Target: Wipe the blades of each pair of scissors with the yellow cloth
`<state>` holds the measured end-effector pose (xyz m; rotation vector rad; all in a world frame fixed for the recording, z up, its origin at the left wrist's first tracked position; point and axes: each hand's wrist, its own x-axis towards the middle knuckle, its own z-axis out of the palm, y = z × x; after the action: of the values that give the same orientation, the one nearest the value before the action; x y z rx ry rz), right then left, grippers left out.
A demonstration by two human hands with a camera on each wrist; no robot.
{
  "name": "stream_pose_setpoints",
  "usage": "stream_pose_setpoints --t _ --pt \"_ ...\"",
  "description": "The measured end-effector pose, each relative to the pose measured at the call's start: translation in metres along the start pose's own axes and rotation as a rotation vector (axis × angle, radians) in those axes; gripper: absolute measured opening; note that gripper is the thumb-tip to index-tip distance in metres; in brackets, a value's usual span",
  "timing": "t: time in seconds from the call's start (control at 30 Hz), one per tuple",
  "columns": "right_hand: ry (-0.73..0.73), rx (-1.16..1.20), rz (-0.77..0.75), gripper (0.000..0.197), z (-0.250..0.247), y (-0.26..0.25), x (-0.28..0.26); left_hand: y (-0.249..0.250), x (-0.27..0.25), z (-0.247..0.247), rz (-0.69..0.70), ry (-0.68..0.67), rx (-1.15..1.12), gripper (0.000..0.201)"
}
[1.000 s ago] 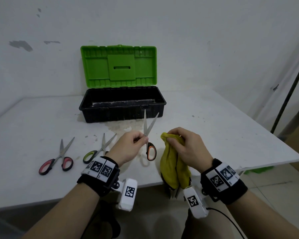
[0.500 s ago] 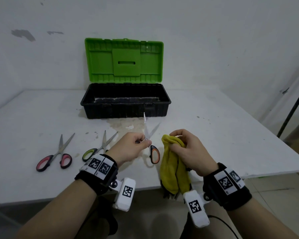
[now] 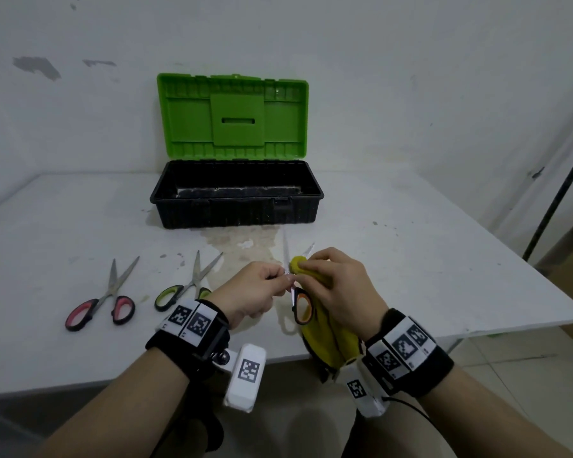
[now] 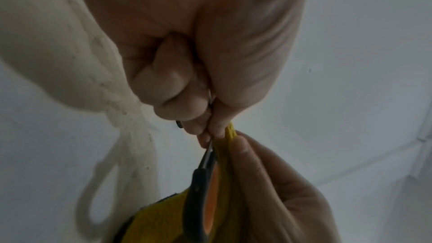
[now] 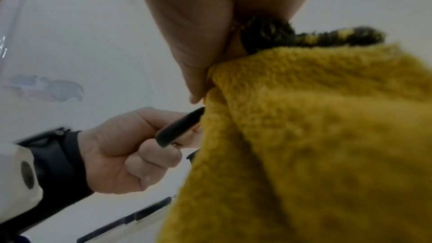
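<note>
My left hand (image 3: pixel 262 290) pinches the orange-handled scissors (image 3: pixel 301 304) near the pivot, blades spread and pointing away from me above the table. My right hand (image 3: pixel 336 285) grips the yellow cloth (image 3: pixel 331 338) and presses a bunched fold of it against the right blade close to the pivot. In the left wrist view the orange handle (image 4: pixel 208 204) hangs below my fingers with the cloth (image 4: pixel 230 132) against it. The right wrist view is mostly filled by the cloth (image 5: pixel 315 136). Two more pairs lie on the table to the left: red-handled scissors (image 3: pixel 103 299) and green-handled scissors (image 3: pixel 189 282).
An open toolbox (image 3: pixel 237 193) with a black tub and an upright green lid (image 3: pixel 234 117) stands at the back of the white table (image 3: pixel 427 276). A stained patch lies in front of it. A dark pole (image 3: pixel 556 196) leans at the far right.
My right hand has brought the cloth leftward from beside the scissors onto the right blade. The left hand has kept hold of the scissors in about the same place.
</note>
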<state>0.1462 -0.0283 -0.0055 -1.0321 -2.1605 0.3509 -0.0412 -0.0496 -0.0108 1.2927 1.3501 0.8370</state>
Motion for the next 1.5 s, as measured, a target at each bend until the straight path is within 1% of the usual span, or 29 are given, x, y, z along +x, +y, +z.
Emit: stream_pose_setpoints --t 0.13,0.23,0.47,0.57,0.67,0.77,0.83,0.93,1.0,1.2,1.27,1.3,1.4,1.43,1.5 --pt "0.001 -0.033 -0.055 0.02 -0.002 -0.004 0.001 0.0 -0.001 0.001 -0.023 -0.004 -0.017 0.026" --pt "0.015 -0.034 -0.022 0.023 -0.003 -0.002 0.002 0.002 -0.001 0.003 -0.006 -0.001 0.007 0.027" --pt "0.036 -0.001 -0.001 0.015 0.001 0.003 -0.001 0.003 -0.002 0.005 0.054 -0.001 0.091 0.029" --pt "0.018 -0.042 0.002 0.014 -0.001 0.001 0.0 0.003 -0.003 0.008 0.087 -0.002 0.113 0.029" --pt "0.048 -0.102 0.063 0.016 -0.01 0.007 0.008 0.003 -0.003 0.01 0.092 0.008 0.139 0.03" --pt "0.115 -0.14 0.18 0.018 -0.024 0.021 0.017 0.0 -0.002 0.011 0.036 0.011 0.146 0.03" --pt "0.152 -0.107 0.2 0.017 -0.029 0.021 0.016 0.001 -0.001 0.011 0.005 0.015 0.134 0.029" --pt "0.108 0.003 0.173 0.015 -0.023 0.005 0.008 0.005 0.001 0.013 0.005 0.025 0.131 0.028" --pt "0.067 0.023 0.145 0.014 -0.015 0.0 0.003 0.007 0.001 0.015 0.022 0.022 0.145 0.028" --pt "0.024 -0.077 0.076 0.016 -0.008 0.007 0.002 0.008 -0.002 0.016 0.035 0.024 0.168 0.028" --pt "0.049 -0.111 0.086 0.015 -0.01 0.011 0.005 0.007 -0.003 0.016 0.036 0.031 0.175 0.027" --pt "0.081 -0.113 0.118 0.014 -0.013 0.015 0.008 0.006 -0.004 0.016 0.028 0.034 0.181 0.028" --pt "0.158 -0.005 0.253 0.013 -0.024 0.025 0.014 0.003 -0.004 0.016 -0.018 0.033 0.176 0.034" --pt "0.161 0.051 0.255 0.011 -0.027 0.025 0.013 0.002 -0.004 0.016 -0.034 0.026 0.16 0.033" --pt "0.125 0.122 0.205 0.008 -0.029 0.019 0.011 0.003 -0.003 0.017 -0.051 0.005 0.127 0.029"
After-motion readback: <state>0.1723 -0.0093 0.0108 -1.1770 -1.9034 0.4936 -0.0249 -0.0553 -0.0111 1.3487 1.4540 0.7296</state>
